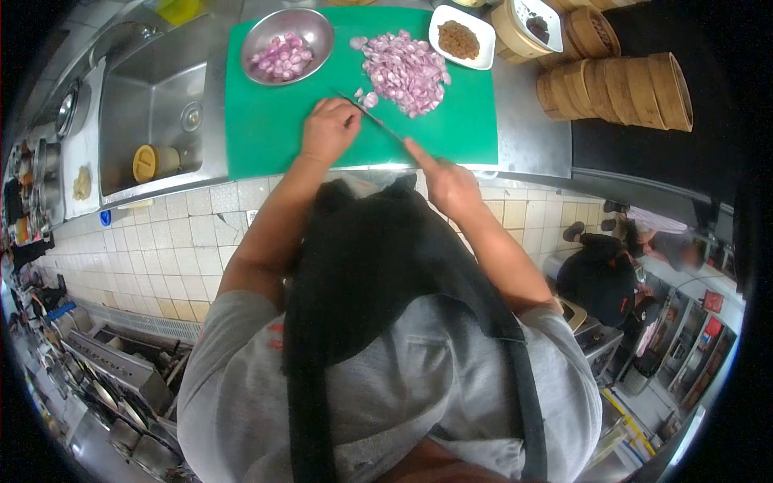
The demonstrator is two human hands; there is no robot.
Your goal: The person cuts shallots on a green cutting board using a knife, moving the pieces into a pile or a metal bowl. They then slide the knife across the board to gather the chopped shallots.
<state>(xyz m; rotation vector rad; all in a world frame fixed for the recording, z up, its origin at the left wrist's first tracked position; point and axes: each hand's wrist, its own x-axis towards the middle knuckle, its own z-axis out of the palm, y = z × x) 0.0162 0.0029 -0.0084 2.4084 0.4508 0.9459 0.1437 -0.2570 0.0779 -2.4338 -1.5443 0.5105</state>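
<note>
On the green cutting board [266, 133] my right hand [449, 185] grips a knife [378, 122], its blade slanting up and left toward my other hand. The fingers of my left hand [330, 129] are curled together beside the blade; what they pinch is too small to make out. A few cut slices [369, 100] lie just past the blade. Beyond them spreads a pile of sliced shallots [407, 72]. A metal bowl [318, 58] with whole peeled shallots [283, 56] stands at the board's back left.
A white dish [483, 56] of brown paste sits at the board's back right corner. Farther right are bamboo steamers [616, 90] and a tub [515, 40]. Left of the board is a sink [149, 97] holding a yellow-lidded container [155, 163]. Other people [600, 274] are behind, at right.
</note>
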